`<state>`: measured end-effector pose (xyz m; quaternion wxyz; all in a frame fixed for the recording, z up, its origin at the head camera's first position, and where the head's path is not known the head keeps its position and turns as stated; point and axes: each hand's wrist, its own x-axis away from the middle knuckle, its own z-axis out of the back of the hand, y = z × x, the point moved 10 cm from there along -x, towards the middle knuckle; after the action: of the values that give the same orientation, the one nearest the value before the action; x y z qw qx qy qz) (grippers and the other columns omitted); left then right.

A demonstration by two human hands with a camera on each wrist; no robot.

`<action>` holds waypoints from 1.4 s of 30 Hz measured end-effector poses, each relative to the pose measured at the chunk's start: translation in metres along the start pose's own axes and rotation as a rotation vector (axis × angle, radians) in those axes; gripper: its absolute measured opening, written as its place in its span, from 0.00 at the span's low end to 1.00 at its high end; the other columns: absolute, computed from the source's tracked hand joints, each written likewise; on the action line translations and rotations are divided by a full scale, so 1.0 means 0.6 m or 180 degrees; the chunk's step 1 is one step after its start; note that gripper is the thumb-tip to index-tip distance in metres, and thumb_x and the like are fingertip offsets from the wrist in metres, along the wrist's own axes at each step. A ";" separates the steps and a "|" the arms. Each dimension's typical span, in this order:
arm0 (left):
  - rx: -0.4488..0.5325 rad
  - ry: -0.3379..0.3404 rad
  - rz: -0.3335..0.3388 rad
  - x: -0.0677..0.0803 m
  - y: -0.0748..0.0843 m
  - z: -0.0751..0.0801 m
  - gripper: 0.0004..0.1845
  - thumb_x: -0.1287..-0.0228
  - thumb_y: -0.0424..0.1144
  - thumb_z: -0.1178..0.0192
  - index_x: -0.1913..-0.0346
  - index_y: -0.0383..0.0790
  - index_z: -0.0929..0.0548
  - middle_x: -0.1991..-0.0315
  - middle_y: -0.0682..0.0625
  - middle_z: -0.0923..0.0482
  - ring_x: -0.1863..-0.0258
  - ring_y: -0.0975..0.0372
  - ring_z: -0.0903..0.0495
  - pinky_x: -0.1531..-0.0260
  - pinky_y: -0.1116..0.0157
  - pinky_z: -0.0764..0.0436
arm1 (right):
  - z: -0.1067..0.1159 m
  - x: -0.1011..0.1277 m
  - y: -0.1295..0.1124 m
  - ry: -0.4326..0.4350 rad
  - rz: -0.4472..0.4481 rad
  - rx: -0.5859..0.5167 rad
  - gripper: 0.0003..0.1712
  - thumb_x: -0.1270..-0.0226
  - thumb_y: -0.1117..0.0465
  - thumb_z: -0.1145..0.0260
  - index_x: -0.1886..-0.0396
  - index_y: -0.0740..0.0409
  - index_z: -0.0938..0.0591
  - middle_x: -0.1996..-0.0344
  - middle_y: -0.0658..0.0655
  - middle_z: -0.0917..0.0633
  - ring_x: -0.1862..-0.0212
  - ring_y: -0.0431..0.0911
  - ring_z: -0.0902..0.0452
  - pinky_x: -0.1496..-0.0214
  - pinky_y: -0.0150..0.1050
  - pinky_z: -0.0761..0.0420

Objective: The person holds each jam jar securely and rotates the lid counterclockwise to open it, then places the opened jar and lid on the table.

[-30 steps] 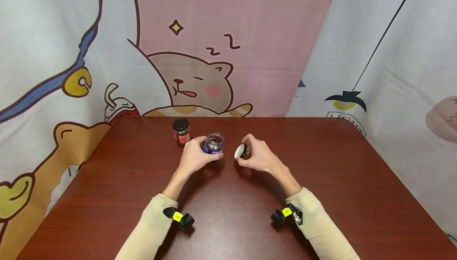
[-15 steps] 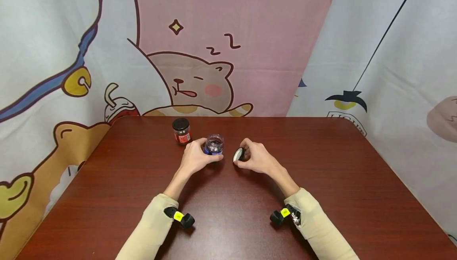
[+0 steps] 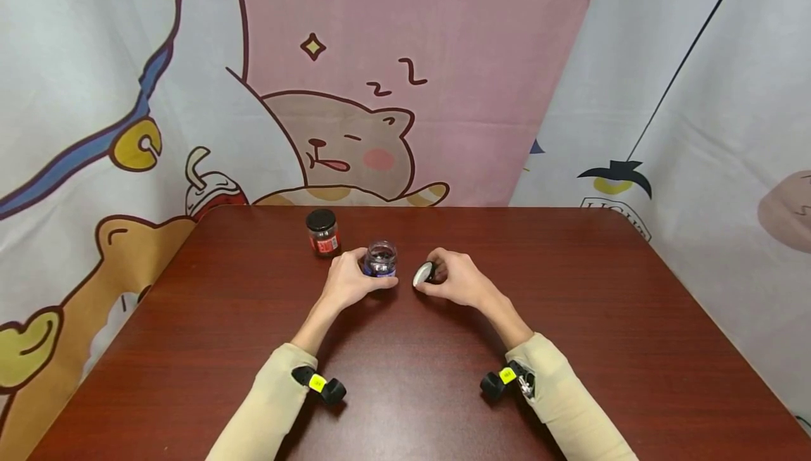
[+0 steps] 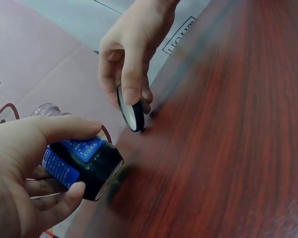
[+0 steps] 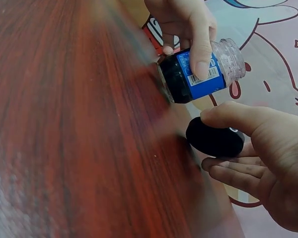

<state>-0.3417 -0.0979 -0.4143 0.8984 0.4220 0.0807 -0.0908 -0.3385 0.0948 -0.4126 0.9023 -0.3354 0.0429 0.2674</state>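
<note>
A dark red-brown wooden table [image 3: 633, 348] with rounded far corners fills the lower part of the head view. Behind the table hangs a pink cartoon backdrop [image 3: 405, 46] showing a sleeping cat [image 3: 345, 151]. To either side of the backdrop hang pale printed cloths [image 3: 716, 116]. The light is even and soft.

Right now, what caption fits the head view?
Left hand holds an open blue-labelled jar; right hand holds its lid.

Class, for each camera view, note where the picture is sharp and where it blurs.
Head view: evenly lit and sharp, table edges bowed. Left wrist view: jar and lid sharp, tabletop streaked. Right wrist view: jar label readable, near wood blurred.
</note>
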 end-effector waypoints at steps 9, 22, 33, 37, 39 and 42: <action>0.0058 -0.0020 0.0005 -0.001 -0.002 -0.006 0.29 0.61 0.51 0.17 0.58 0.38 0.14 0.69 0.50 0.15 0.67 0.57 0.20 0.66 0.60 0.23 | 0.001 -0.001 0.009 -0.0043 0.0066 0.0024 0.25 0.47 0.54 0.19 0.57 0.65 0.19 0.69 0.52 0.17 0.67 0.40 0.21 0.63 0.36 0.20; 0.0074 0.0008 0.0030 -0.001 -0.003 -0.004 0.31 0.62 0.50 0.16 0.56 0.37 0.14 0.66 0.49 0.14 0.62 0.54 0.18 0.60 0.57 0.21 | -0.006 -0.003 0.012 -0.0020 0.0053 0.0268 0.25 0.48 0.55 0.18 0.58 0.65 0.18 0.68 0.53 0.21 0.68 0.40 0.26 0.64 0.35 0.24; 0.0188 0.0024 0.0024 0.000 -0.006 -0.006 0.33 0.60 0.50 0.17 0.50 0.36 0.15 0.61 0.47 0.13 0.56 0.52 0.18 0.54 0.54 0.21 | -0.009 -0.006 0.007 0.0020 0.0051 0.0400 0.25 0.49 0.53 0.18 0.60 0.65 0.18 0.70 0.54 0.22 0.66 0.43 0.28 0.64 0.37 0.25; 0.0207 0.0055 0.0051 0.000 -0.008 -0.004 0.34 0.59 0.49 0.17 0.49 0.35 0.16 0.59 0.46 0.13 0.56 0.51 0.18 0.53 0.54 0.21 | -0.012 -0.008 0.010 0.0034 0.0010 0.0413 0.25 0.49 0.53 0.18 0.61 0.64 0.18 0.70 0.54 0.22 0.66 0.43 0.29 0.64 0.37 0.26; 0.0226 0.0053 0.0067 0.001 -0.009 -0.005 0.35 0.59 0.49 0.16 0.48 0.35 0.16 0.58 0.45 0.13 0.55 0.50 0.18 0.53 0.53 0.21 | -0.014 -0.009 0.013 0.0040 -0.0020 0.0432 0.25 0.49 0.53 0.18 0.61 0.64 0.18 0.70 0.54 0.23 0.66 0.43 0.29 0.63 0.38 0.26; 0.0236 0.0039 0.0085 0.002 -0.011 -0.007 0.36 0.59 0.48 0.16 0.47 0.34 0.17 0.56 0.44 0.14 0.54 0.50 0.18 0.52 0.53 0.22 | -0.017 -0.009 0.014 0.0040 -0.0050 0.0508 0.24 0.47 0.53 0.19 0.61 0.65 0.18 0.70 0.54 0.23 0.64 0.45 0.28 0.61 0.40 0.25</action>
<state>-0.3426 -0.0987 -0.4220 0.8828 0.4566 0.0771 -0.0792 -0.3465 0.0912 -0.4243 0.9280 -0.2644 0.0670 0.2538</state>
